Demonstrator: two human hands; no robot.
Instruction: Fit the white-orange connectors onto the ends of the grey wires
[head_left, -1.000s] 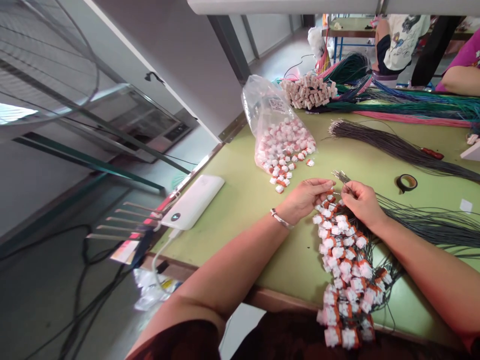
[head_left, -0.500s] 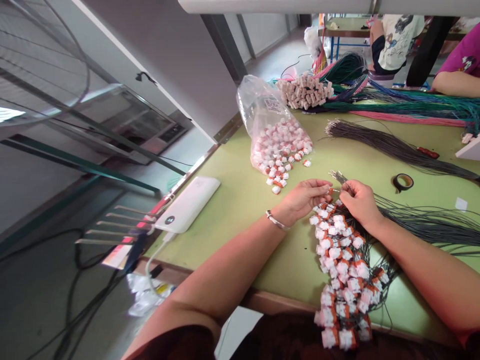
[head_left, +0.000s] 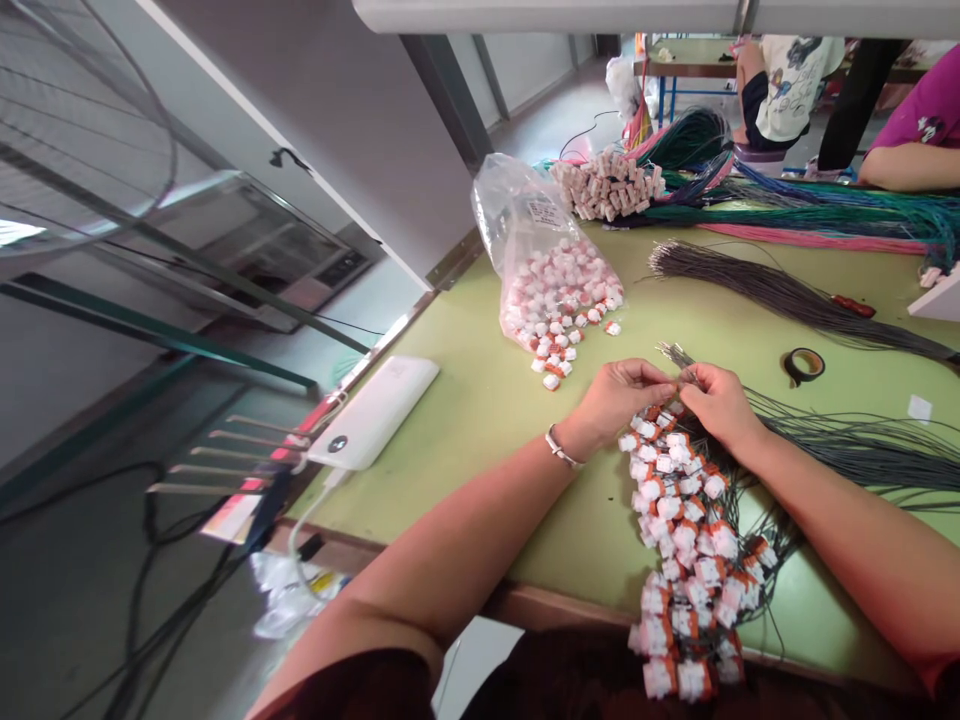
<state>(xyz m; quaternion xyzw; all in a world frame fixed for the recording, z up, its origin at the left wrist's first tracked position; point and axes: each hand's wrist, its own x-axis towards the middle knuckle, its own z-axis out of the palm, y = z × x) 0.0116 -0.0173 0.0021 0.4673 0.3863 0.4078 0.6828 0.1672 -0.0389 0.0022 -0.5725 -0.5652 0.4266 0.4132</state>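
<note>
My fingertips have closed together since a moment ago. My left hand (head_left: 619, 400) pinches a small connector against the wire end gripped by my right hand (head_left: 716, 400), above the pile of wired connectors (head_left: 686, 540) on the tabletop (head_left: 480, 400). The connector bag (head_left: 551, 270) lies at eleven o'clock.

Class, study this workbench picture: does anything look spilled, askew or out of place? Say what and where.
Yes. The clear plastic bag lies on its side on the green table, and small white-and-red connectors have spilled from its mouth onto the tabletop. The finished connectors near the person's hands hang over the table's near edge.
</note>
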